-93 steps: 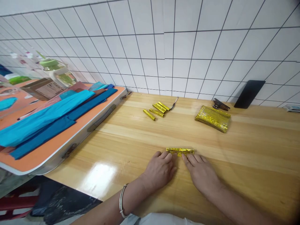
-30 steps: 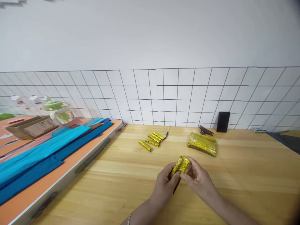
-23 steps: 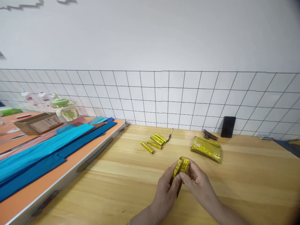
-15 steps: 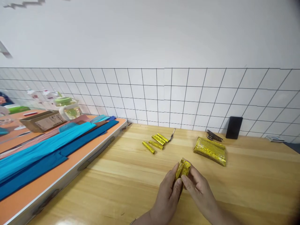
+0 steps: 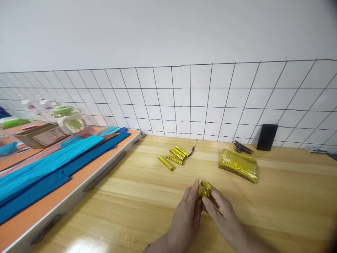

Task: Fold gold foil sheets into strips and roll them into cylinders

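Note:
A small folded piece of shiny gold foil (image 5: pixel 204 189) is held between both hands near the front of the wooden table. My left hand (image 5: pixel 185 212) grips its left side, fingers pressed together and pointing up. On its right side, my right hand (image 5: pixel 223 212) pinches it with the thumb in front and the fingers behind. Several narrow gold foil rolls (image 5: pixel 175 154) lie beyond my hands, slightly left. A flat stack of gold foil sheets (image 5: pixel 238 165) rests to the right. The foil's lower part is hidden by my fingers.
Behind the stack are a black clip (image 5: pixel 242 147) and a dark upright rectangle (image 5: pixel 267 137) against the tiled wall. A pen (image 5: pixel 193 147) lies by the rolls. The orange-topped table at left holds blue cloth (image 5: pixel 52 158), a cardboard box (image 5: pixel 42 136) and a jug (image 5: pixel 71 119).
The foil between my hands looks more closed up and shorter. My left fingers have shifted up along its side. The camera view has tilted and shifted slightly.

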A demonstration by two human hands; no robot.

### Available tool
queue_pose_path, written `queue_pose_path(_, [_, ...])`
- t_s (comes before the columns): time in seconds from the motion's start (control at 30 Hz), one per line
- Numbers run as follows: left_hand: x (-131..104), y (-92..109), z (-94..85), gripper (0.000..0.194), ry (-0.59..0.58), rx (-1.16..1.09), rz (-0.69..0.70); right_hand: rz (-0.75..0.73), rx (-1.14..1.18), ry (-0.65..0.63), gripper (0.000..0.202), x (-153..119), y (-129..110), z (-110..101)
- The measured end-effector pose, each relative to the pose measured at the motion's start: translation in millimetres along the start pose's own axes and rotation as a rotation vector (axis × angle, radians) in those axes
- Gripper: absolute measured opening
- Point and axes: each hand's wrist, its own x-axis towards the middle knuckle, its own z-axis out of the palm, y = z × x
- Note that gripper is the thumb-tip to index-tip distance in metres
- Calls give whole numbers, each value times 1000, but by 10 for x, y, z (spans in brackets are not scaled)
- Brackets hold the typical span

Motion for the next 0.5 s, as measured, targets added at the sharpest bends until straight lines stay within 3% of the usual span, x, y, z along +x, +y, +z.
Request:
queue_pose_path(0.23, [50,55,-41,54,10,-109,-12,0,0,1,39,9,-59,-37])
queue_pose_path(0.5, [26,19,-13,57,-30,17,65,40,-57,34,40,29,24,-45])
